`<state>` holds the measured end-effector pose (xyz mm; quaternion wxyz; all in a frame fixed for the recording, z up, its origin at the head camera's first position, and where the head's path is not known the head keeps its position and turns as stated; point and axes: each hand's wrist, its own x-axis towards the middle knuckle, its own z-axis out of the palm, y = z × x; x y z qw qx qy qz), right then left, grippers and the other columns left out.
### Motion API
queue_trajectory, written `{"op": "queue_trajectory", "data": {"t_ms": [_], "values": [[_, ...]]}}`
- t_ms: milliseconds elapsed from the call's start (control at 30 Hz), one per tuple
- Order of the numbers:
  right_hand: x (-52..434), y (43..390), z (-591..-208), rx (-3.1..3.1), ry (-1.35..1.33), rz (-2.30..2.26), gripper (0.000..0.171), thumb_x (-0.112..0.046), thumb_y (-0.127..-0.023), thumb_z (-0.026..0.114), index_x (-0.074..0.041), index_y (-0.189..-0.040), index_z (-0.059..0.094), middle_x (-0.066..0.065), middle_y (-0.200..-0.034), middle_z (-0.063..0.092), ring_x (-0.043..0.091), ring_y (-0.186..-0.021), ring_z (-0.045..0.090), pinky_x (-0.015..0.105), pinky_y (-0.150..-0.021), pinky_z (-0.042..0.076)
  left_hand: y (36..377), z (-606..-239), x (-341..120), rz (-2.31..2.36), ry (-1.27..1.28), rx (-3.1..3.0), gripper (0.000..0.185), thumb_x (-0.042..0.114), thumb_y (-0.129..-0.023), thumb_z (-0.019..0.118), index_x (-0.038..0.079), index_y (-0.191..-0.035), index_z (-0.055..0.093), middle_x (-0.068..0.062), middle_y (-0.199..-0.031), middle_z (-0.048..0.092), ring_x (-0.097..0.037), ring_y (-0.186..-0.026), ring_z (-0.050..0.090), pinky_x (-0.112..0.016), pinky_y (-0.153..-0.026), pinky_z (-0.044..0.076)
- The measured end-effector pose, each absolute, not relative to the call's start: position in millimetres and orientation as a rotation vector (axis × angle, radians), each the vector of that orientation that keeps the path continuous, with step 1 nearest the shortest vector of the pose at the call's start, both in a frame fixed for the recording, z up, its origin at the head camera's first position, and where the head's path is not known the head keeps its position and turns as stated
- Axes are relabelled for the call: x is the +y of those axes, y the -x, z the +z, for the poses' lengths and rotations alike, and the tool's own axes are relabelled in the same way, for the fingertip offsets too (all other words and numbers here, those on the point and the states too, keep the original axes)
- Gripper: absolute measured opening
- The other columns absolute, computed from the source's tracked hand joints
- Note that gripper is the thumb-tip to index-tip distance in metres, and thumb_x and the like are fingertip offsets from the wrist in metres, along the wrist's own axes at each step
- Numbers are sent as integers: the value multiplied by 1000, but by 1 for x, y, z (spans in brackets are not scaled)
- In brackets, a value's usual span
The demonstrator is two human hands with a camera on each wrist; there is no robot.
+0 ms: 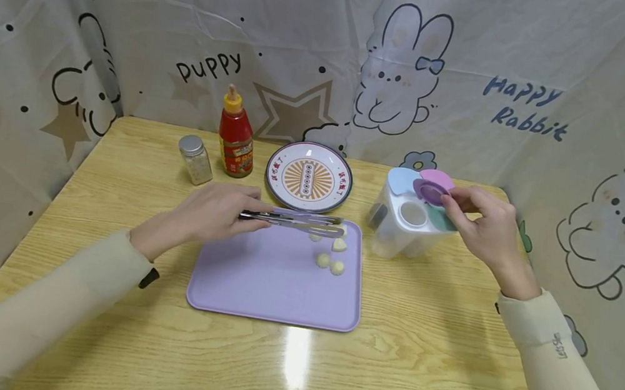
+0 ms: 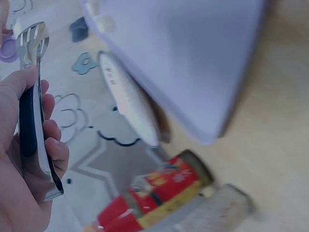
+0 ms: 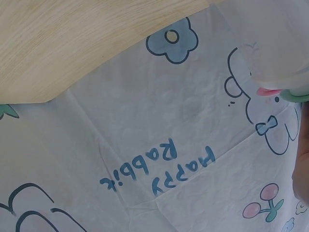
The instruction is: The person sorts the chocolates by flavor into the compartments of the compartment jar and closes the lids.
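Note:
My left hand [image 1: 220, 211] grips metal food tongs [image 1: 309, 225] by their dark handle, above the far part of a purple tray [image 1: 264, 284]. In the left wrist view, thumb and fingers wrap around the tongs [image 2: 30, 116], and nothing shows between the tips. Several small pale pieces [image 1: 337, 267] lie at the tray's right side; the tongs partly cover the far ones. My right hand [image 1: 481, 227] pinches the raised purple lid [image 1: 431, 192] of a translucent container [image 1: 393, 240]. A round opening [image 1: 413, 213] shows beside that lid. The right wrist view catches only this hand's edge.
A decorated plate [image 1: 308, 178] sits behind the tray. To its left stand a red sauce bottle [image 1: 236, 144] and a small shaker jar [image 1: 196, 160]. A printed cloth [image 1: 304, 43] hangs around the wooden table's [image 1: 217, 361] back and sides.

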<state>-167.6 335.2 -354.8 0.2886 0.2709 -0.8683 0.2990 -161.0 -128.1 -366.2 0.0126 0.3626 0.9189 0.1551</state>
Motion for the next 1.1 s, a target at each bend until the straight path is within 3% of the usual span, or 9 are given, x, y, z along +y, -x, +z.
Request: {"op": "queue_trajectory", "data": {"t_ms": [333, 633, 933, 1100], "values": [[335, 168, -355, -2309, -727, 792, 19, 14, -81, 79, 7, -99, 76, 22, -82, 76, -30, -87, 50, -2, -80, 44, 185, -323, -82, 416, -1249, 2834, 33, 40, -101, 70, 21, -127, 78, 0, -102, 70, -17, -73, 55, -33, -62, 45], [336, 169, -355, -2317, -741, 769, 17, 14, -82, 78, 9, -98, 75, 23, -82, 75, -31, -89, 49, -3, -80, 43, 205, -292, -35, 281, -1251, 2811, 38, 46, -104, 65, 27, -135, 74, 1, -124, 74, -21, -94, 68, -40, -72, 55], [335, 170, -354, -2298, -754, 777, 17, 13, -82, 78, 8, -98, 76, 22, -82, 76, -29, -89, 50, -2, -81, 44, 217, -273, -9, 116, -1263, 2755, 36, 46, -104, 63, 29, -134, 74, 1, -119, 75, -19, -92, 64, -34, -66, 48], [336, 170, -355, -2305, -747, 777, 18, 15, -82, 79, 8, -98, 76, 22, -83, 76, -29, -89, 50, -2, -81, 44, 220, -270, 0, 105, -1256, 2721, 37, 48, -104, 62, 30, -135, 73, 3, -125, 74, -17, -91, 63, -32, -62, 43]]}}
